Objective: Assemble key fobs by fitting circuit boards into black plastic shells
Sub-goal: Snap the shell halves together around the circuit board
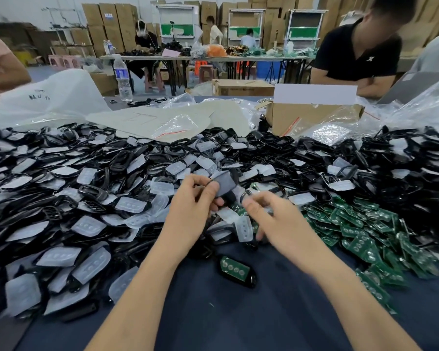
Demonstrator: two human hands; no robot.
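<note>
From the head camera, the left hand [195, 198] pinches a black plastic shell [225, 183] beyond the board-fitted shell [236, 269] that lies on the blue cloth [238, 320]. The right hand [271, 214] is beyond it too, blurred, so its grip cannot be told. Green circuit boards [365, 239] are heaped to the right of that fitted shell.

An X marks the black shirt [350, 53]; unreadable scrawl on the white bag [61, 97]

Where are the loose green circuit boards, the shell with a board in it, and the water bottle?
green circuit boards [360, 231], head view, middle of the pile.
shell with a board in it [235, 269], head view, on the fitted board.
water bottle [121, 72], head view, on its label.
</note>
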